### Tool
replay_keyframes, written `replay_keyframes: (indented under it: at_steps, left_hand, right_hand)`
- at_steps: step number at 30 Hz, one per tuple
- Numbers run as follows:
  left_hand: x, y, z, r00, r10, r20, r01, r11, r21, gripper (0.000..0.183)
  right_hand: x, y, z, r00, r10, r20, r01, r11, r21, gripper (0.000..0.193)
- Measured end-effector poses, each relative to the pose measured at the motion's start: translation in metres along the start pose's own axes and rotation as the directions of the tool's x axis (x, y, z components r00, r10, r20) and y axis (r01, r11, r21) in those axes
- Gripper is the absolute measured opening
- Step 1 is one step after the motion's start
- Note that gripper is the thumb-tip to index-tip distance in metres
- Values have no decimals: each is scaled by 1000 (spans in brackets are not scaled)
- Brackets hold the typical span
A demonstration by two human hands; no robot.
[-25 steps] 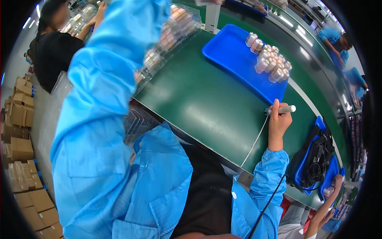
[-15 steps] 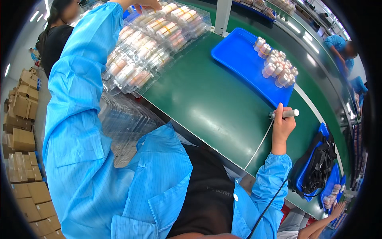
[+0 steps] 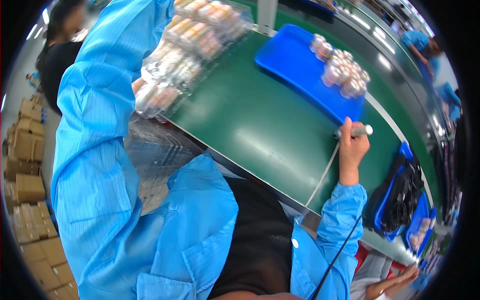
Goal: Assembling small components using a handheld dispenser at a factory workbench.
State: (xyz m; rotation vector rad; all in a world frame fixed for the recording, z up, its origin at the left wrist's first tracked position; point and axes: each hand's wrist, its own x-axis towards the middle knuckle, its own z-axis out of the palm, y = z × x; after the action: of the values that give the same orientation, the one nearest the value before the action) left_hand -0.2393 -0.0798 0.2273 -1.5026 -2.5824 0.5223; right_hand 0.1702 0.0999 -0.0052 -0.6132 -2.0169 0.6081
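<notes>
My right hand [image 3: 354, 151] is closed round a whitish cylindrical tube [image 3: 361, 131], held crosswise over the green tabletop by the near right corner of a blue tray [image 3: 290, 55]. A cluster of short, clear-and-pinkish cylinders with white tops [image 3: 345, 72] stands upright in the tray's right part. My left arm [image 3: 95, 120] reaches up to the far left, and its hand lies beyond the upper edge of the picture. Beside that sleeve are clear plastic packing trays [image 3: 187, 85] holding rows of pink and white tubes, some with yellow bands.
Stacked clear plastic trays [image 3: 155, 155] sit below the table's left edge. Black cords and a black bag-like thing lie in another blue tray [image 3: 377, 220] at the right. Cardboard boxes [image 3: 30, 187] are piled far left. A person in black [image 3: 57, 70] and other workers are nearby.
My left hand has gone out of view past the upper edge. The whole view has shifted slightly, with the table and trays higher and further left. My right hand keeps hold of the tube.
</notes>
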Motion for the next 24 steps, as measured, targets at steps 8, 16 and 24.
replay_keyframes:
  at_steps: [8,16,24]
  left_hand:
    - [55,229,44,851,261,-456,-464,781,-419,42]
    - [63,286,121,803,-58,-593,-438,617,-654,47]
    - [-23,292,109,593,122,-796,-802,176,-570,59]
  right_hand:
    - [7,-5,2,998,-57,-28,56,998,-25,27]
    - [6,-3,-3,998,-64,18,65,996,-64,26]
    - [15,-21,-22,961,261,-90,-222,926,306,27]
